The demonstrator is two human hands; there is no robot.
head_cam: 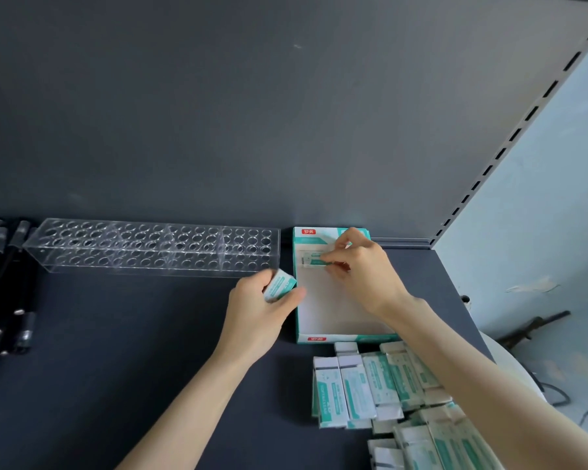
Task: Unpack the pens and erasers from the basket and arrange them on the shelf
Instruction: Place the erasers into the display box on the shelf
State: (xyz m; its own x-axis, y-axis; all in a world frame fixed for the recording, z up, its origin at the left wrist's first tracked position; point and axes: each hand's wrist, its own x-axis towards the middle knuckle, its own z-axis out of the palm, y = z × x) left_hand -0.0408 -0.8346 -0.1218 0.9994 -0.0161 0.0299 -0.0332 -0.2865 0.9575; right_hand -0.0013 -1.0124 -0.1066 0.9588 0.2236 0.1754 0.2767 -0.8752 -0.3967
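Note:
A white and teal display box [323,307] lies open on the dark shelf [116,334], against the back panel. My right hand [364,266] pinches a teal-and-white wrapped eraser [311,259] at the far end inside the box. Just left of the box, my left hand [262,307] grips another wrapped eraser [279,283] above the shelf. A pile of several more wrapped erasers [370,385] lies on the shelf in front of the box, partly under my right forearm.
A clear acrylic pen holder [153,245] with rows of round holes stands along the back panel at left. Black pens [17,320] sit at the far left edge. A slotted upright [510,144] and a pale wall bound the shelf on the right.

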